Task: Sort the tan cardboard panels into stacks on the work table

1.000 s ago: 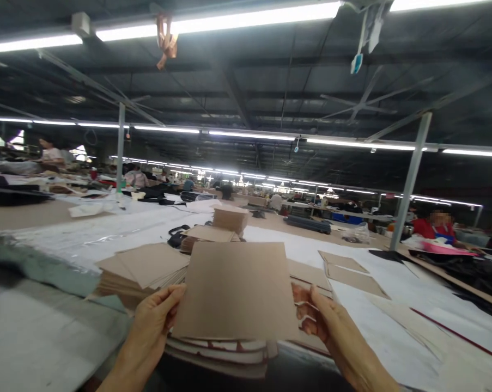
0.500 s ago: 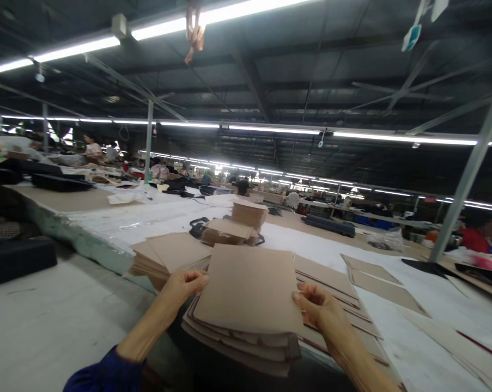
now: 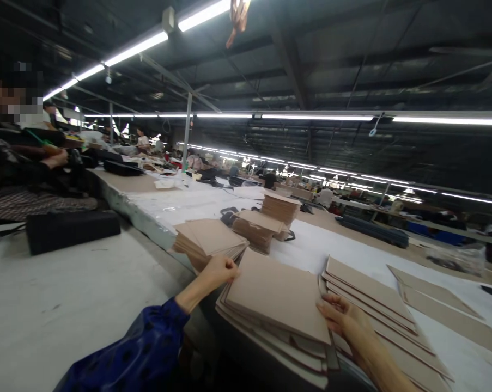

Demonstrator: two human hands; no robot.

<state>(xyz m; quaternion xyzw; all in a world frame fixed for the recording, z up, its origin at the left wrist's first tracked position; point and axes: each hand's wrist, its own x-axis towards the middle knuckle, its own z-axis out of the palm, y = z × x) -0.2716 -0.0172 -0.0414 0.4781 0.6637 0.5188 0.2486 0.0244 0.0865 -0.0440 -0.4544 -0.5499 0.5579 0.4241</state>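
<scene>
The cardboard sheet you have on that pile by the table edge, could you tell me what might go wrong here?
The pile under the cardboard sheet is fanned unevenly and overhangs the table edge, so it might slide off. The left hand and right hand touch only its opposite edges, so it may skew against the neighbouring stack.

Dim hall, lit by glaring tube lights [image 3: 139, 48] overhead; wide-angle bending toward edges; soft blur below them on the table [image 3: 66, 294].

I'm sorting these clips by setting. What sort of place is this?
Probably a factory floor. Long worktables run under rows of tube lights, stacks of cardboard sheets sit along them, and other people work farther down.
</scene>
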